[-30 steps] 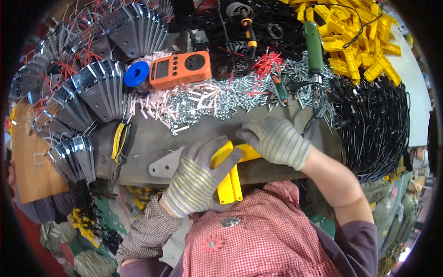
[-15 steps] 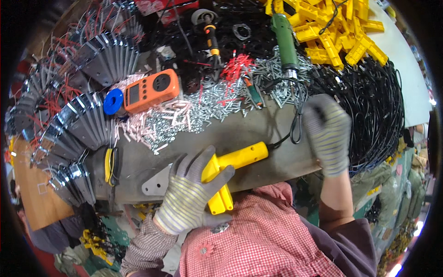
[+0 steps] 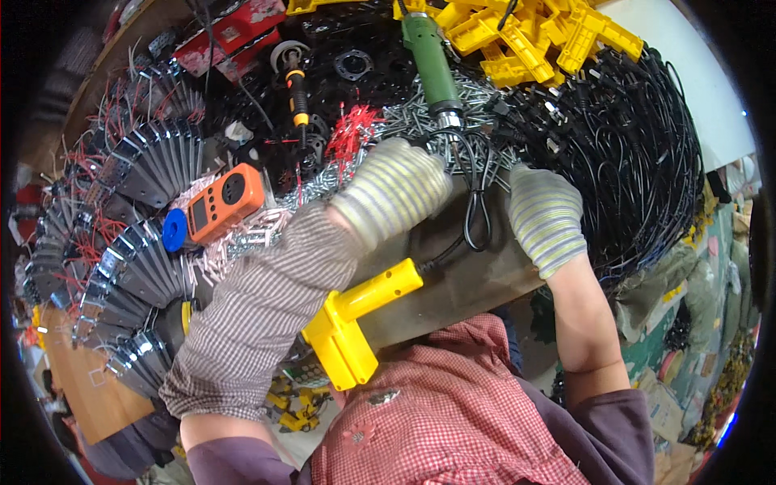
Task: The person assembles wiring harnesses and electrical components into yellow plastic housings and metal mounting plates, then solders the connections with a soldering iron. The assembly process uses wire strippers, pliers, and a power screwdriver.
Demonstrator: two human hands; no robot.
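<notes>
My left hand (image 3: 398, 192), in a striped glove, reaches over the metal screws (image 3: 465, 121), just below the tip of a green electric screwdriver (image 3: 430, 65). Its fingers curl downward, and whatever they hold is hidden beneath it. My right hand (image 3: 548, 220), gloved alike, is closed at the right edge of the screws, beside the black cables (image 3: 638, 153); its fingertips are out of sight. A yellow plastic handle housing (image 3: 343, 343) lies at the bench's front edge, below my left forearm. A black cord (image 3: 478, 222) runs from its grip end toward the screws.
Yellow plastic shells (image 3: 517, 40) are heaped at the back right. An orange meter (image 3: 226, 202) stands left beside a blue spool (image 3: 174, 230) and pale pink sleeves (image 3: 255, 230). Fanned grey metal blades (image 3: 145, 263) line the left side. A soldering iron (image 3: 297, 93) lies at the back.
My left hand has let go of the yellow housing and moved up and right to the screws. My right hand has shifted slightly down and left. The view has shifted too.
</notes>
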